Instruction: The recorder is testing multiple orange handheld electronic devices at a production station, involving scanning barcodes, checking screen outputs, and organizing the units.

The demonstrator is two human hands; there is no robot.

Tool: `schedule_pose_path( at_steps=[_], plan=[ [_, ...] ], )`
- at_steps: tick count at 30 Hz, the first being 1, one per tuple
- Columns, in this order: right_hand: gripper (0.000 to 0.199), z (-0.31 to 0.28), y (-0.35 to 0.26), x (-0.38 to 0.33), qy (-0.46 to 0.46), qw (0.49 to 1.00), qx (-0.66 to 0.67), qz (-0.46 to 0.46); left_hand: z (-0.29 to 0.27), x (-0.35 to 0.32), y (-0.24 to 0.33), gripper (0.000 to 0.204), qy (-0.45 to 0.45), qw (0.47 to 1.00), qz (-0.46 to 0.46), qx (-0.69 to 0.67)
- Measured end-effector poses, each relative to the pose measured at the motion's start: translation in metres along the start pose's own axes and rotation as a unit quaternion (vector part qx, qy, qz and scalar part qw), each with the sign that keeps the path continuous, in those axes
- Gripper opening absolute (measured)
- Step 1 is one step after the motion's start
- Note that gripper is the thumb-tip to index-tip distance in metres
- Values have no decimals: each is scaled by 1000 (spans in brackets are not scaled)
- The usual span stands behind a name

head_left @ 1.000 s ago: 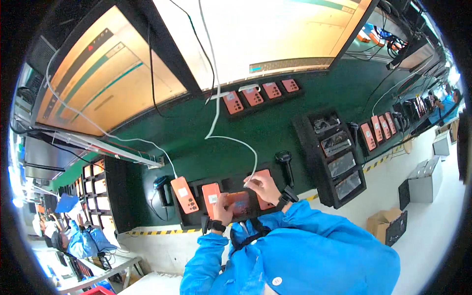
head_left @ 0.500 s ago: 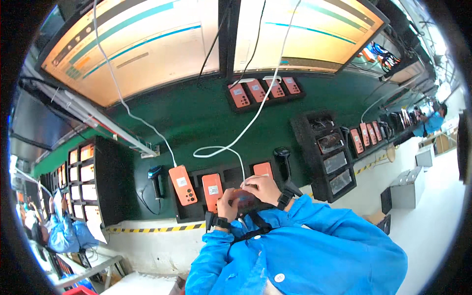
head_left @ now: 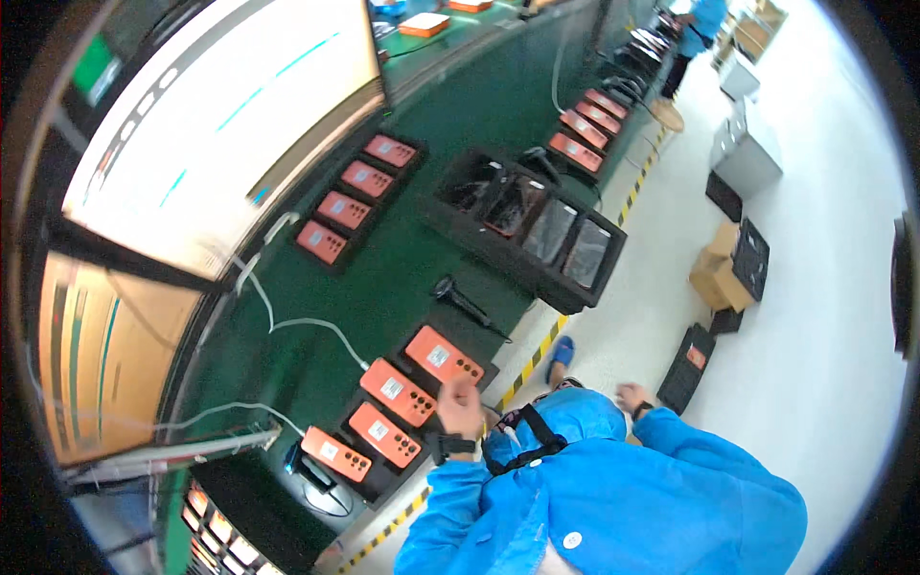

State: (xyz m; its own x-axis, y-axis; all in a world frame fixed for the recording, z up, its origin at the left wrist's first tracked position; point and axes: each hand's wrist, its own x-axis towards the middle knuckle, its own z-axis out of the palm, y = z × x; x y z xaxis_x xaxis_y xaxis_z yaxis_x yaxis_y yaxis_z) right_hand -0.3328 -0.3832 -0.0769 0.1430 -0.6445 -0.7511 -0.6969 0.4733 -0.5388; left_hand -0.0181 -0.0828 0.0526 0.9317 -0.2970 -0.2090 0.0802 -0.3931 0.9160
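Lying side by side in a slanting row at the lower centre of the frame, four flat coral phones fill a matte black tray (head_left: 389, 480) on the smooth green worktop (head_left: 383, 278). Each is a rounded rectangle with a small pale label and dark circular lenses: the uppermost phone (head_left: 444, 355), the cabled phone (head_left: 398, 391) just below it, the third phone (head_left: 384, 434), and the end phone (head_left: 335, 453) at lower left. A slim white cable (head_left: 321, 323) curves softly into the cabled phone's upper left end, and another white cable (head_left: 240, 407) reaches the end phone. Right of the upper centre stands a black rack (head_left: 489, 254), thick-walled, its four compartments holding dark, glossy slabs. A black handheld scanner (head_left: 467, 305) with a long handle lies between rack and tray.

The left hand (head_left: 461, 407), banded in black at the wrist, is just beside the cabled phone's lower right end; its grip is curled, fingers bent inward and blurred, so I cannot tell whether it touches the phone or has hold of anything. The right hand (head_left: 631, 397), out over the pale floor (head_left: 613, 350) right of centre, is well apart from the tray; its grip looks partly curled, but how far open it is, or whether it holds something, I cannot tell.
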Motion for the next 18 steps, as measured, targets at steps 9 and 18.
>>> schedule_pose_path(
  at_steps=[9,18],
  plan=[
    [23,-156,223,28,63,970,-227,-59,253,-30,40,24,-405,912,-62,-3],
    [25,-277,81,132,45,998,43,25,492,-40,166,26,-534,844,60,17]
  ],
)
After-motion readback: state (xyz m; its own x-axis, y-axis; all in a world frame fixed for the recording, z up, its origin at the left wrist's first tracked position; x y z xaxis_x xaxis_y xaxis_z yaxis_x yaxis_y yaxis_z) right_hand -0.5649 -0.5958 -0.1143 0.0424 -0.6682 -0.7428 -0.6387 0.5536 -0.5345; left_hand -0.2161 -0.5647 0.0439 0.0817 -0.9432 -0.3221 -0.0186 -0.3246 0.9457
